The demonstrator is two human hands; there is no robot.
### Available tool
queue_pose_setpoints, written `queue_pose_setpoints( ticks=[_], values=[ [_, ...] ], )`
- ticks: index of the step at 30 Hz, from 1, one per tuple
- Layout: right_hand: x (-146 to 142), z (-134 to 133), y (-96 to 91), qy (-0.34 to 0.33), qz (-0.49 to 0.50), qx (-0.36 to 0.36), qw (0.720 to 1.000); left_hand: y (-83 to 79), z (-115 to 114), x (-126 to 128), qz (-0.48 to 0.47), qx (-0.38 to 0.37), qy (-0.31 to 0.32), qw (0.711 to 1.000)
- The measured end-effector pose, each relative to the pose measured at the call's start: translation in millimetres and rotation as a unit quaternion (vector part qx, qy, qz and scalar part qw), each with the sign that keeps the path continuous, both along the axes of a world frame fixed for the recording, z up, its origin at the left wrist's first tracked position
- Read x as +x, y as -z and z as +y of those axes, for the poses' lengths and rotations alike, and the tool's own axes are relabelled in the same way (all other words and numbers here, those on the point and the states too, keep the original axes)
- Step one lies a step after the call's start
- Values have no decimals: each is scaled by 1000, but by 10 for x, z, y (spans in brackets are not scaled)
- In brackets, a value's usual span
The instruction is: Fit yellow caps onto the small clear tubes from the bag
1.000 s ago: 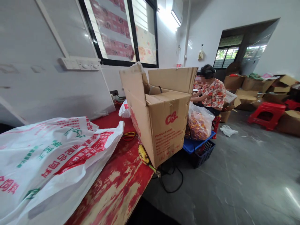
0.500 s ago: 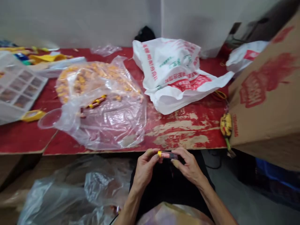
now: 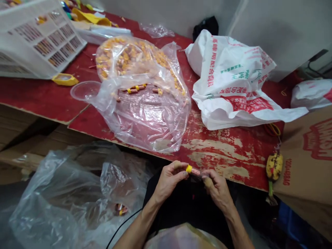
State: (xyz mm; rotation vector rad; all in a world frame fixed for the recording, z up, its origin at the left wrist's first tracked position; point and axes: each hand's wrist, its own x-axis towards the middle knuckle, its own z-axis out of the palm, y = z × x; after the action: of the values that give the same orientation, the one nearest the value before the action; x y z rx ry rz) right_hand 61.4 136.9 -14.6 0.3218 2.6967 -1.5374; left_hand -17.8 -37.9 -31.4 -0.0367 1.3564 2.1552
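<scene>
Over my lap, my left hand (image 3: pixel 172 181) pinches the yellow-capped end of a small tube (image 3: pixel 195 171) with a pinkish body. My right hand (image 3: pixel 216 188) has its fingers closed at the tube's other end, where a thin dark, see-through piece shows; its details are blurred. Just beyond my hands, a clear plastic bag (image 3: pixel 166 121) lies on the red table (image 3: pixel 207 155). Many similar yellow-capped tubes (image 3: pixel 124 62) fill its far part, and a few lie loose nearer its opening.
A white printed sack (image 3: pixel 233 76) lies to the right. A banana (image 3: pixel 274 167) is beside a cardboard box (image 3: pixel 308 173). On the left are a white slotted basket (image 3: pixel 49 38) and a yellow-rimmed object (image 3: pixel 64 79). Another clear bag (image 3: pixel 59 197), with some tubes inside, sits below the table edge.
The view has turned, so the table appears tilted and shifted right. My right fingers have curled in more at the tube's end, and more of its pinkish body shows. My left hand still grips the cap end.
</scene>
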Motion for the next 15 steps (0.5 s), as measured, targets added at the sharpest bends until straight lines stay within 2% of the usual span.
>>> queue_pose_setpoints(
  ticks=[4,9,12,15],
  values=[
    [-113,-97,-27,-25,6,44,999,-31,-139,-76,22,16,5,1000],
    [-281,-235,-129,-92,19,105,990,21,-362,-158,61,34,-8,998],
    [-351,-314,-139,-88,35,92,991,58,-461,-161,76,42,-36,996],
    [-424,-389,-117,-75,8,59,995,78,-532,-128,86,39,-66,993]
  ],
)
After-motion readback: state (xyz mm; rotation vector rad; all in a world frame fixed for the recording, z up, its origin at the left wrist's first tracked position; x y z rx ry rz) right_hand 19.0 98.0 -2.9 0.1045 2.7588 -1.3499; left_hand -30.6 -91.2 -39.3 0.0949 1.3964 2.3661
